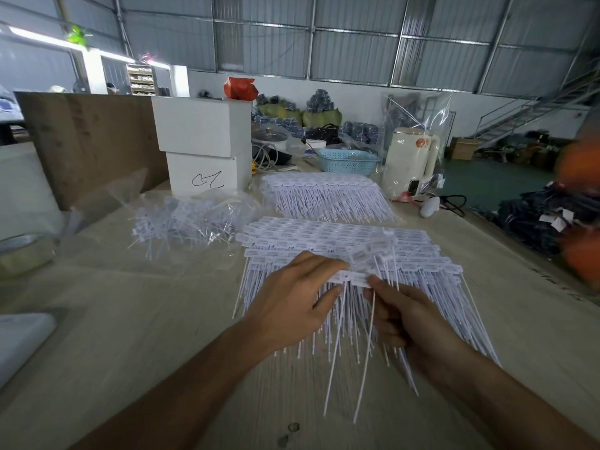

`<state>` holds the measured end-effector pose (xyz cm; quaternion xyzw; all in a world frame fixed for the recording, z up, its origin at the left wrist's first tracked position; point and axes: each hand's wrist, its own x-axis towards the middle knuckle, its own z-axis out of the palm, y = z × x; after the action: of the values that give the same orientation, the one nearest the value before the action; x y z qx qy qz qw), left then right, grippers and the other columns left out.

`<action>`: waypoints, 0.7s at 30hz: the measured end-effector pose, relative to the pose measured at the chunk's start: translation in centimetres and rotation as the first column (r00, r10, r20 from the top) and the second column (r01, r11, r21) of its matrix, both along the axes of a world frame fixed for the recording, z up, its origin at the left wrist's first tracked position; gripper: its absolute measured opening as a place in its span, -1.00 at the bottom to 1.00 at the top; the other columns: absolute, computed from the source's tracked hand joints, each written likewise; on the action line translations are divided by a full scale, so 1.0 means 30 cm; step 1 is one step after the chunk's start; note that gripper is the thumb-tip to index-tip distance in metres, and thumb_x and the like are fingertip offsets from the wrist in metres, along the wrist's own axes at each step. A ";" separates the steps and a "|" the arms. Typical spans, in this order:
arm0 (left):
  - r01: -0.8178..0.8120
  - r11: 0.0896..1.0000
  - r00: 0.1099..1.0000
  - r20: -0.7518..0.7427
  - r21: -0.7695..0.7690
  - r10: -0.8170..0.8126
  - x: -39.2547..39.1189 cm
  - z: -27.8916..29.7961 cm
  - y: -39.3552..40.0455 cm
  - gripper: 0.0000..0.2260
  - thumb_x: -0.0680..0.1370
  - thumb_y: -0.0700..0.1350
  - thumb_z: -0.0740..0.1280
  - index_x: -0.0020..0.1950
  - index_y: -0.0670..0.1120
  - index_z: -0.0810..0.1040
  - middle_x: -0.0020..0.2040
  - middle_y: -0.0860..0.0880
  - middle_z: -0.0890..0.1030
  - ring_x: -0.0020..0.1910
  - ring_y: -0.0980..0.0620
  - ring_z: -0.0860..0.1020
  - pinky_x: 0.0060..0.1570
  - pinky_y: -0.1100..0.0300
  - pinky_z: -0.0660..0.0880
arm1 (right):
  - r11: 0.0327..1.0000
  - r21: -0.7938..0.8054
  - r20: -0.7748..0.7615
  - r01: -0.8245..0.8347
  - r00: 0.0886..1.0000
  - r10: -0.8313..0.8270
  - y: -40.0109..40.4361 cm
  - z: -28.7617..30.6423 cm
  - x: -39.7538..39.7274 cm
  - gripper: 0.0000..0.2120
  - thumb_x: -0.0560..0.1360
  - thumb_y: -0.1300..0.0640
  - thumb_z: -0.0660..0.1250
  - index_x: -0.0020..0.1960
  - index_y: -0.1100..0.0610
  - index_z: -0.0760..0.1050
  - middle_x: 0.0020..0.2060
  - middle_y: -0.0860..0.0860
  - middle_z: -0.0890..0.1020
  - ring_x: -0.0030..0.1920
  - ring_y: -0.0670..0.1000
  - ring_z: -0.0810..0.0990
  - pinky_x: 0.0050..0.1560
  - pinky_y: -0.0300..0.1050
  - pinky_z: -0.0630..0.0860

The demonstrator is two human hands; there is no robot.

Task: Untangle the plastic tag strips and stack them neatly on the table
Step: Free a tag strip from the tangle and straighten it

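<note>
Both hands hold one white tag strip (354, 278) just above the near stack of strips (341, 237). My left hand (293, 295) pinches the strip's left end between thumb and fingers. My right hand (397, 311) pinches its right end, its other fingers curled beneath. Long thin tails hang from the strip toward me. A second neat stack (324, 193) lies farther back. A tangled heap of strips (191, 219) in clear plastic sits at the left.
Two stacked white boxes (203, 144) stand behind the heap, with a brown board (91, 141) to their left. A blue basket (347, 160) and a cream kettle (410, 160) sit at the back. A tape roll (22, 251) lies at the left. The table edge (506, 241) runs along the right.
</note>
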<state>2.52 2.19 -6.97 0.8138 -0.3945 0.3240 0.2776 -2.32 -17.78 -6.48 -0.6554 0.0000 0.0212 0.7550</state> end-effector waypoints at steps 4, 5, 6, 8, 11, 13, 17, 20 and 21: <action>0.017 1.000 1.000 0.011 0.020 -0.017 0.007 -0.003 0.008 -0.77 0.60 -0.13 0.33 0.21 -0.14 0.65 0.04 -0.02 0.69 0.02 -0.02 0.60 -0.14 0.01 0.60 | 0.999 -0.043 0.054 -0.003 0.999 0.005 0.005 -0.005 -0.002 -0.72 0.52 -0.03 0.38 -0.15 0.20 0.54 -0.47 -0.01 0.21 -0.51 -0.06 0.14 -0.51 -0.19 0.07; 0.021 1.000 1.000 0.005 0.012 -0.021 0.009 -0.004 0.007 -0.78 0.60 -0.15 0.32 0.20 -0.14 0.66 0.03 -0.02 0.70 -0.01 -0.02 0.61 -0.14 0.01 0.60 | 0.997 -0.078 0.085 -0.002 0.996 0.009 0.005 -0.007 -0.003 -0.71 0.52 -0.03 0.36 -0.15 0.21 0.54 -0.47 -0.01 0.22 -0.50 -0.06 0.15 -0.52 -0.21 0.11; 0.024 1.000 1.000 -0.014 -0.004 -0.024 0.012 -0.006 0.006 -0.79 0.60 -0.16 0.31 0.18 -0.14 0.66 0.01 -0.03 0.71 -0.02 -0.03 0.62 -0.13 0.02 0.60 | 0.993 -0.115 0.117 0.004 0.993 0.010 0.005 -0.010 -0.006 -0.70 0.52 -0.04 0.36 -0.14 0.21 0.54 -0.47 0.00 0.24 -0.51 -0.06 0.18 -0.52 -0.23 0.15; 0.051 0.997 0.994 -0.093 -0.063 -0.056 0.018 -0.012 -0.001 -0.81 0.60 -0.20 0.32 0.15 -0.15 0.68 -0.02 -0.05 0.72 -0.07 -0.02 0.64 -0.11 0.07 0.59 | 0.984 -0.174 0.172 0.028 0.985 0.002 0.004 -0.015 -0.007 -0.68 0.51 -0.07 0.35 -0.14 0.21 0.56 -0.47 -0.01 0.29 -0.50 -0.07 0.22 -0.52 -0.24 0.20; 0.077 0.977 0.950 -0.282 -0.198 -0.133 0.020 -0.026 -0.014 -0.85 0.61 -0.25 0.33 -0.04 -0.12 0.70 -0.22 0.08 0.68 -0.27 0.17 0.60 -0.22 0.27 0.48 | 0.955 -0.286 0.274 0.083 0.962 -0.002 0.005 -0.018 -0.009 -0.78 0.51 -0.09 0.33 -0.21 0.00 0.60 -0.48 0.00 0.30 -0.48 -0.04 0.23 -0.48 -0.20 0.21; 0.072 0.950 0.882 -0.425 -0.303 -0.203 0.018 -0.027 -0.020 -0.76 0.62 -0.24 0.32 -0.19 -0.02 0.65 -0.35 0.13 0.62 -0.39 0.19 0.55 -0.31 0.30 0.45 | 0.916 -0.381 0.348 0.128 0.938 0.014 0.009 -0.016 -0.008 -0.81 0.52 -0.08 0.32 -0.23 -0.09 0.60 -0.46 0.02 0.30 -0.46 -0.03 0.23 -0.45 -0.18 0.20; 0.092 0.911 0.851 -0.443 -0.402 -0.281 0.014 -0.012 -0.018 -0.73 0.62 -0.19 0.34 -0.20 0.12 0.61 -0.37 0.11 0.60 -0.44 0.16 0.53 -0.39 0.26 0.48 | 0.973 -0.216 0.228 0.081 0.973 -0.030 0.016 -0.015 -0.010 -0.68 0.53 -0.10 0.34 -0.27 0.10 0.47 -0.49 0.00 0.29 -0.50 -0.04 0.21 -0.51 -0.22 0.20; 0.110 0.906 0.866 -0.408 -0.410 -0.290 0.019 -0.010 -0.016 -0.78 0.60 -0.22 0.37 -0.09 0.08 0.69 -0.31 0.15 0.59 -0.40 0.17 0.53 -0.38 0.24 0.47 | 0.991 -0.135 0.111 0.028 0.994 -0.013 0.014 -0.010 -0.012 -0.63 0.58 -0.07 0.33 -0.32 0.01 0.32 -0.47 -0.06 0.23 -0.50 -0.07 0.19 -0.50 -0.23 0.16; 0.128 0.912 0.879 -0.382 -0.389 -0.286 0.020 -0.013 -0.014 -0.84 0.59 -0.23 0.38 0.00 -0.01 0.72 -0.27 0.14 0.59 -0.37 0.16 0.53 -0.35 0.25 0.45 | 0.992 -0.126 0.093 0.028 0.996 -0.016 0.013 -0.010 -0.011 -0.63 0.59 -0.06 0.32 -0.33 0.00 0.32 -0.46 -0.06 0.20 -0.49 -0.07 0.17 -0.49 -0.22 0.15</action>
<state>3.12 1.78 -7.35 0.7541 -0.3450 0.1694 0.5325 -2.64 -17.39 -6.77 -0.7022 -0.0262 -0.0173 0.7113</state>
